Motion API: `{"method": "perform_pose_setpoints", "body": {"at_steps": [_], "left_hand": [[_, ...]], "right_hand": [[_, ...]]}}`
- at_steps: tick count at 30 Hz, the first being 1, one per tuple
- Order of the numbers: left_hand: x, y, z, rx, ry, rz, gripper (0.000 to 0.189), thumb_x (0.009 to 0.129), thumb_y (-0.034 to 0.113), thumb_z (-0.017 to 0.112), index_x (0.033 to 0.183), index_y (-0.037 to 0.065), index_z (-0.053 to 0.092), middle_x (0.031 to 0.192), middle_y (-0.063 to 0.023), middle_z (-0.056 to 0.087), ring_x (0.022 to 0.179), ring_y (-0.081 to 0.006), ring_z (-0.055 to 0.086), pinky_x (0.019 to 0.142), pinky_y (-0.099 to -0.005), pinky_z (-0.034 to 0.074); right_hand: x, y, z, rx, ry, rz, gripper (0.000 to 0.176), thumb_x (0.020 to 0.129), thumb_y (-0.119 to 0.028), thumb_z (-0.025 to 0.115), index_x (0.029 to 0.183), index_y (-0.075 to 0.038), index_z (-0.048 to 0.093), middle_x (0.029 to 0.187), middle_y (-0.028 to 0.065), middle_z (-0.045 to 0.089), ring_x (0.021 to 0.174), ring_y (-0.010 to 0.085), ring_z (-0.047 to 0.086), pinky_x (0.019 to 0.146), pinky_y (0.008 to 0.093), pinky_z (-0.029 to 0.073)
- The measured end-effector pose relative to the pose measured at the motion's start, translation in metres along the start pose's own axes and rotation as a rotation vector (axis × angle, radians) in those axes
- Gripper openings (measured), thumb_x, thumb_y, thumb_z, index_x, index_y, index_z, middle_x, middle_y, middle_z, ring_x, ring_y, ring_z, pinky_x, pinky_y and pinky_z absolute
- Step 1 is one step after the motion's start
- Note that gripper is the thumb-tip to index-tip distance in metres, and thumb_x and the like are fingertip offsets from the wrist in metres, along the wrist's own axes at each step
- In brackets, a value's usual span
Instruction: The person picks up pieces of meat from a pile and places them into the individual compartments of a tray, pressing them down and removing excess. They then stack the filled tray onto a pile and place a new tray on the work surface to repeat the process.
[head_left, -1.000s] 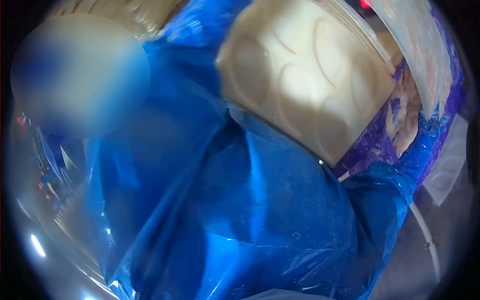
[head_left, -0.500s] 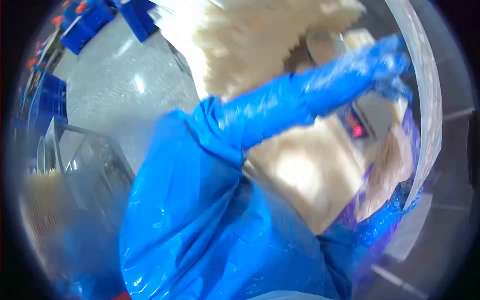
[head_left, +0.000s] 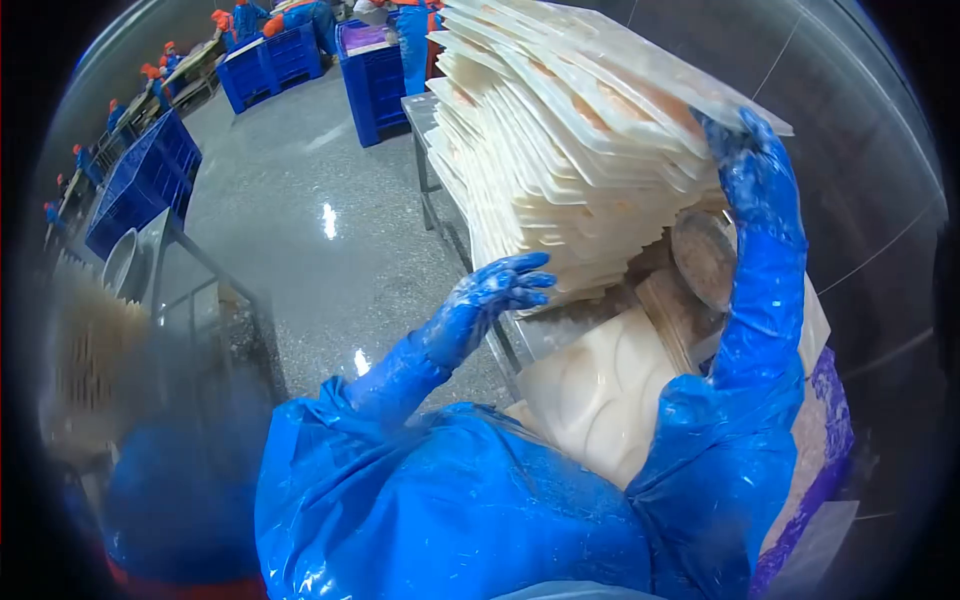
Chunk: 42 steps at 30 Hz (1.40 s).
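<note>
At the far left, blue crates (head_left: 140, 185) are being left standing beside the wet floor (head_left: 330, 250), well apart from the work. Nearer the middle, the left hand (head_left: 500, 285), gloved in blue, is being held with its fingers spread against the lower edge of the stack of white trays (head_left: 560, 150), touching it without closing on anything. The stack is being leaned on the steel table (head_left: 425, 110), and a single tray (head_left: 600, 390) is lying below it, against the blue apron (head_left: 450, 500). At the right, the right hand (head_left: 745, 150) is being pressed to the stack's upper edge, under the topmost tray. Whether its fingers are being closed there cannot be told. Half a second ago only the right arm was being raised across a blurred view, and the left hand was hidden. Now both hands are being set on the stack, so the handling of the trays is judged to be getting under way.
</note>
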<state>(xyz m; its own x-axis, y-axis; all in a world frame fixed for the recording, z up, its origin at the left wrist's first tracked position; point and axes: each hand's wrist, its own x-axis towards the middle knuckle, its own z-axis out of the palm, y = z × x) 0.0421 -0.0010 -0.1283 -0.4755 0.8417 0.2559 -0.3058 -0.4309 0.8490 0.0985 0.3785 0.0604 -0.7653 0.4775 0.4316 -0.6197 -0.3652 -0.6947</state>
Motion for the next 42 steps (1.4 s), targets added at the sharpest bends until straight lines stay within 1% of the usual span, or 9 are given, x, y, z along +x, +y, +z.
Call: {"method": "perform_pose_setpoints", "body": {"at_steps": [3, 8, 13, 20, 22, 24, 31, 33, 42], "left_hand": [[-0.005, -0.007, -0.016, 0.004, 0.091, -0.021, 0.068, 0.099, 0.046, 0.051, 0.147, -0.001, 0.041, 0.134, -0.0168, 0.058, 0.116, -0.0238, 0.06, 0.105, -0.039, 0.043], [0.012, -0.023, 0.006, 0.012, 0.05, -0.118, 0.064, 0.101, 0.045, 0.049, 0.145, -0.001, 0.044, 0.136, -0.017, 0.057, 0.118, -0.0248, 0.058, 0.105, -0.0401, 0.042], [0.015, -0.059, 0.049, -0.018, -0.115, -0.266, 0.064, 0.099, 0.043, 0.054, 0.143, -0.003, 0.045, 0.141, -0.0181, 0.054, 0.123, -0.0273, 0.057, 0.107, -0.0427, 0.043], [-0.006, -0.195, 0.016, -0.021, -0.442, -0.697, 0.066, 0.091, 0.042, 0.067, 0.138, -0.001, 0.052, 0.128, -0.0205, 0.063, 0.115, -0.0288, 0.064, 0.103, -0.0411, 0.05], [-0.028, -0.17, 0.1, 0.253, -0.543, -0.528, 0.059, 0.101, 0.04, 0.052, 0.141, -0.003, 0.049, 0.128, -0.0196, 0.062, 0.114, -0.0293, 0.063, 0.104, -0.0435, 0.047], [-0.014, -0.185, 0.196, 0.247, -0.8, -0.472, 0.053, 0.101, 0.033, 0.054, 0.138, -0.003, 0.052, 0.126, -0.0185, 0.063, 0.116, -0.0269, 0.061, 0.103, -0.0402, 0.047], [0.014, -0.349, 0.381, 0.618, -1.361, -0.035, 0.047, 0.092, 0.017, 0.064, 0.138, 0.011, 0.057, 0.14, -0.0175, 0.055, 0.121, -0.0313, 0.059, 0.101, -0.0404, 0.048], [0.014, -0.408, 0.397, 0.86, -1.386, 0.52, 0.047, 0.092, 0.021, 0.062, 0.136, 0.005, 0.056, 0.135, -0.021, 0.056, 0.119, -0.037, 0.058, 0.105, -0.0441, 0.045], [0.011, -0.472, 0.441, 1.27, -1.363, 0.333, 0.043, 0.085, 0.012, 0.058, 0.127, 0.01, 0.063, 0.132, -0.0225, 0.058, 0.111, -0.0398, 0.062, 0.099, -0.0428, 0.049]], "right_hand": [[-0.008, 0.012, 0.021, -1.263, -0.29, -0.537, 0.037, 0.103, -0.02, 0.053, 0.131, 0.004, 0.053, 0.121, 0.0142, 0.064, 0.1, 0.0163, 0.064, 0.084, 0.0254, 0.056], [-0.032, -0.015, 0.085, -0.435, -0.536, 0.427, 0.042, 0.105, -0.029, 0.049, 0.133, 0.002, 0.053, 0.111, 0.0162, 0.069, 0.083, 0.012, 0.067, 0.061, 0.0164, 0.054], [-0.147, -0.039, 0.054, -0.439, -0.337, 0.274, 0.051, 0.106, -0.039, 0.041, 0.136, 0.001, 0.053, 0.112, 0.0139, 0.069, 0.089, 0.016, 0.068, 0.073, 0.0239, 0.054], [-0.615, -0.079, -0.247, -1.226, 0.983, 0.197, 0.07, 0.089, -0.039, 0.07, 0.141, 0.002, 0.047, 0.123, 0.0159, 0.064, 0.111, 0.0303, 0.063, 0.096, 0.039, 0.052], [-0.7, -0.079, -0.222, -1.085, 1.158, 0.409, 0.077, 0.082, -0.04, 0.078, 0.141, 0.001, 0.047, 0.126, 0.0173, 0.062, 0.116, 0.0335, 0.061, 0.101, 0.0417, 0.049], [-0.685, -0.087, -0.186, -2.222, 0.896, 0.697, 0.081, 0.075, -0.039, 0.082, 0.139, -0.001, 0.049, 0.131, 0.0205, 0.059, 0.122, 0.0373, 0.055, 0.106, 0.0467, 0.044], [-0.724, -0.082, -0.256, -2.003, 0.653, 0.545, 0.073, 0.075, -0.031, 0.081, 0.138, -0.009, 0.052, 0.131, 0.0168, 0.059, 0.12, 0.0365, 0.054, 0.104, 0.0448, 0.042], [-0.729, -0.111, -0.239, -2.034, 0.698, 0.269, 0.071, 0.073, -0.022, 0.08, 0.138, -0.013, 0.053, 0.127, 0.0166, 0.06, 0.119, 0.0346, 0.056, 0.103, 0.0431, 0.043], [-0.695, -0.08, -0.284, -2.197, 0.884, 0.898, 0.069, 0.067, -0.018, 0.076, 0.133, -0.015, 0.056, 0.12, 0.0167, 0.063, 0.113, 0.0351, 0.061, 0.096, 0.0405, 0.049]]}}
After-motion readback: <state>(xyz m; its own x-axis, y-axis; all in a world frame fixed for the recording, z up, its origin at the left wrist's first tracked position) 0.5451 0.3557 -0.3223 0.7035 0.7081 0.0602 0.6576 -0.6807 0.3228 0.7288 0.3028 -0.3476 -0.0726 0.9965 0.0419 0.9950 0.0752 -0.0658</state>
